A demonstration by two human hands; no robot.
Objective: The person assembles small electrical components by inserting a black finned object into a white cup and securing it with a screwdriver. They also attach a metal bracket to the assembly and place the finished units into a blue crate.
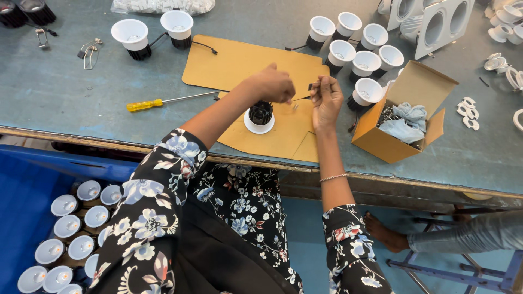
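A small downlight (260,116) with a black finned body and a white rim stands face down on a brown cardboard sheet (239,62). My left hand (271,83) hovers just above it, fingers pinched on a thin wire or spring that runs to the right. My right hand (326,97) is to the right of the light and pinches a small dark metal clip at its fingertips. Both hands meet over the cardboard.
A yellow-handled screwdriver (163,102) lies left of the cardboard. Several white downlights (359,54) stand at the back, two more (155,30) at the back left. An open cardboard box (406,117) with small parts sits right. More downlights (71,228) fill a blue bin below left. Another person's foot (384,231) shows below right.
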